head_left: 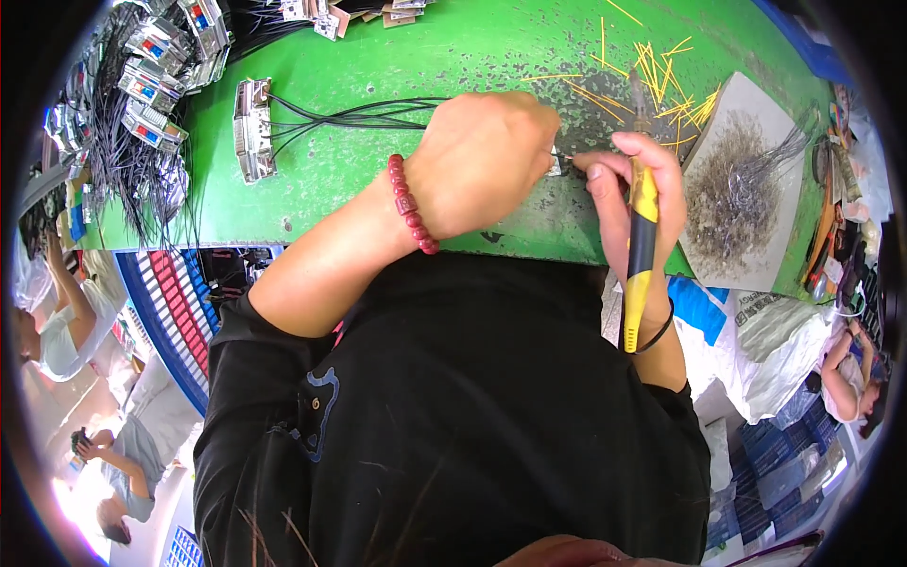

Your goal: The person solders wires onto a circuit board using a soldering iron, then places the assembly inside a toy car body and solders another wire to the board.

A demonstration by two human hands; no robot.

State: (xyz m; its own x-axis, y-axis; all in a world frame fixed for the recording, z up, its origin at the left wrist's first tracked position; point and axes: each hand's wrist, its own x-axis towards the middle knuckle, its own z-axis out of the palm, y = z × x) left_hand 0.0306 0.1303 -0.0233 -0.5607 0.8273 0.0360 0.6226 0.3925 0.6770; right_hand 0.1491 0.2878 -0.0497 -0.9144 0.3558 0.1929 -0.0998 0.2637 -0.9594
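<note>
My left hand [482, 161], with a red bead bracelet on the wrist, is closed over a bundle of thin black wires [359, 115] and pinches a small pale connector piece [555, 166] at its fingertips. The wires run left to a grey multi-pin connector block [253, 129] lying on the green table [331, 189]. My right hand [635, 189] grips a yellow-and-black handled tool [641, 241], held upright, its metal tip [639, 102] pointing away from me. The thumb and forefinger of that hand touch the small piece next to my left fingertips.
Yellow wire offcuts [661, 76] are scattered at the table's far right. A grey board [742, 189] heaped with fine wire scraps lies right of my right hand. Finished connector harnesses [161, 66] pile up at the far left. Other people sit at both sides, below the table edge.
</note>
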